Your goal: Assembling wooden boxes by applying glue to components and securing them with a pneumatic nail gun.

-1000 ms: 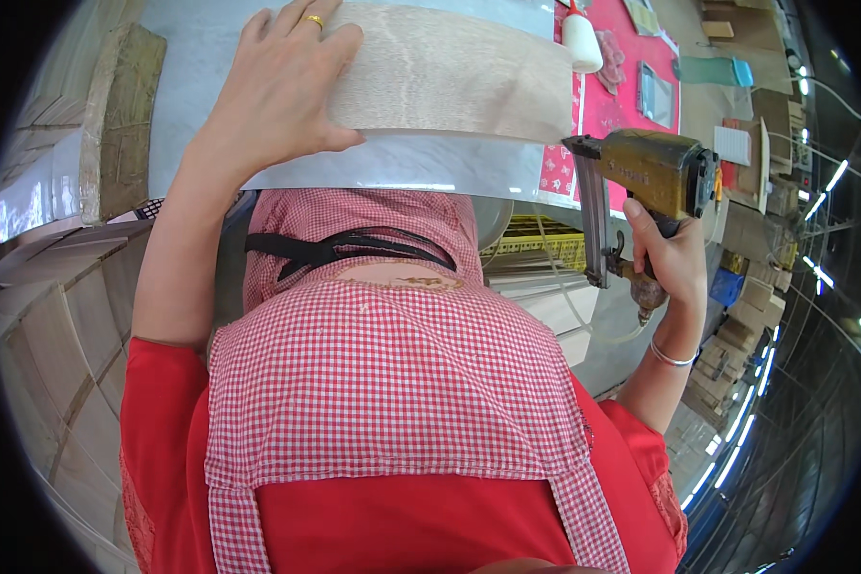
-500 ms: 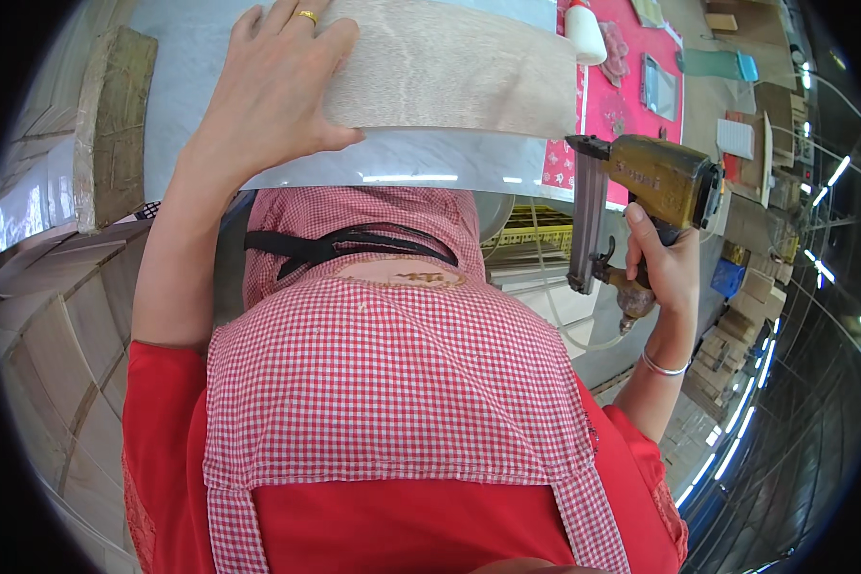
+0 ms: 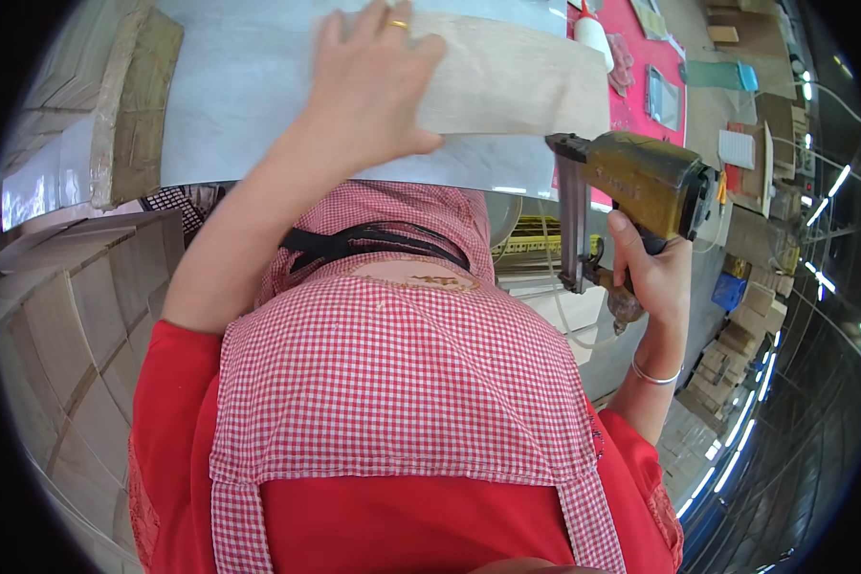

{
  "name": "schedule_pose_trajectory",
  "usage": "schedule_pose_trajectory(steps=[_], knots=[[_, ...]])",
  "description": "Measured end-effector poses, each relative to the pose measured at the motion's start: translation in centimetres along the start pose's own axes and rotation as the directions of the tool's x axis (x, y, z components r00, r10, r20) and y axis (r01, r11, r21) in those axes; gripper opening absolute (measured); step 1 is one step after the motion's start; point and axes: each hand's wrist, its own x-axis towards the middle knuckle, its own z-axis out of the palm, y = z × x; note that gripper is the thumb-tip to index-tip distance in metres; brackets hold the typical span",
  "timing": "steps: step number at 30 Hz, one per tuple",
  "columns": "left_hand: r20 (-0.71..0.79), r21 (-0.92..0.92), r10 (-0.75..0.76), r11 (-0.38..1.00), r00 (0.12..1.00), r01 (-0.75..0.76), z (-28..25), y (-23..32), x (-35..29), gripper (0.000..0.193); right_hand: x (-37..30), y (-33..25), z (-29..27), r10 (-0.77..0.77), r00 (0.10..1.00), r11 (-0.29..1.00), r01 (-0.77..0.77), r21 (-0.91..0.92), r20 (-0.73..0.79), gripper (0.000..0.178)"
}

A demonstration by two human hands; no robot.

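A pale, thin wooden board (image 3: pixel 521 81) lies on the grey-white tabletop (image 3: pixel 239 105). On its left part is my left hand (image 3: pixel 368 96), slightly blurred, its fingers spread and its thumb near the board's near edge. That hand covers the board's left end. My right hand (image 3: pixel 658 273) is wrapped round the handle of a yellowish-brown air nail gun (image 3: pixel 641 182), held upright at the table's front right. The gun's dark nose points left, close to the near right corner of the board; whether they touch I cannot tell.
A white glue bottle (image 3: pixel 593 40) with a red tip stands at the back right, beside a pink cloth (image 3: pixel 621 65) and a clear-topped box (image 3: pixel 662 96) on a pink sheet. A wooden block (image 3: pixel 139 110) edges the table's left. Stacked boards (image 3: pixel 86 325) fill the left side.
My left hand has moved right along the board. The board's right end now sits farther right in the picture, and the nail gun has shifted slightly left toward it.
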Motion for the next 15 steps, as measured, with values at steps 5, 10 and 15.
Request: schedule_pose_trajectory(steps=[5, 10, 15], knots=[[-0.060, -0.069, -0.051, 0.997, 0.997, 0.046, 0.9, 2.1, 0.8, 0.071, 0.2, -0.8, 0.4, 0.034, 0.997, 0.998, -0.030, -0.054, 0.073, 0.028], [-0.022, -0.053, -0.048, 0.998, 0.999, 0.047, 0.7, 1.8, 0.6, 0.076, 0.1, -0.8, 1.3, 0.010, 0.998, 0.998, -0.006, -0.057, 0.068, 0.029], [-0.347, 0.012, 0.046, 0.999, 0.937, -0.044, 1.4, 1.4, 1.2, 0.068, 0.2, -0.8, 1.0, 0.028, 0.996, 0.999, -0.031, 0.030, 0.084, 0.028]])
